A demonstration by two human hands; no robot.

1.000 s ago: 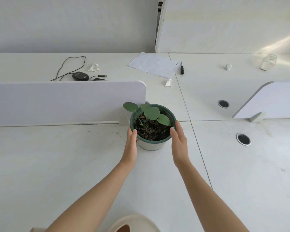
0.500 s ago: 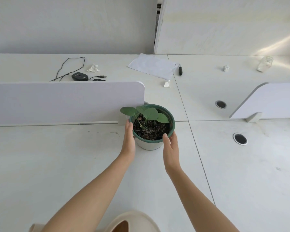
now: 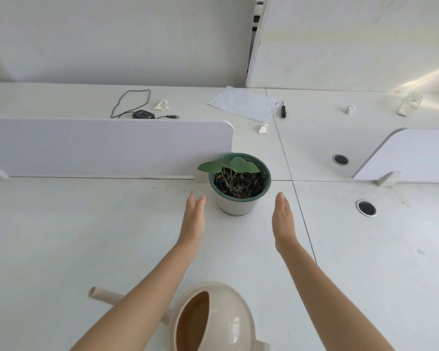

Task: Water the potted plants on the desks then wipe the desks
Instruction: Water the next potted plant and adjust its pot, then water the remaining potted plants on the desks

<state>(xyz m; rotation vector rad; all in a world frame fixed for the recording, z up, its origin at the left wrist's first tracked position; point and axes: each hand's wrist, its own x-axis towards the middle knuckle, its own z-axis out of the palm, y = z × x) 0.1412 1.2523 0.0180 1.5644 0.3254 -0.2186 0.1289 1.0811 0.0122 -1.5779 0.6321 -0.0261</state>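
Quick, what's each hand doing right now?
Left hand: open, holding nothing, beside the pot.
Right hand: open, holding nothing.

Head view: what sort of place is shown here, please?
Most likely a shared office. White desks stand joined edge to edge, low divider panels separate them, and round cable holes are cut into the tops. A wired mouse lies further back.

Head camera — forward and down, seemingly near desk (image 3: 91,239).
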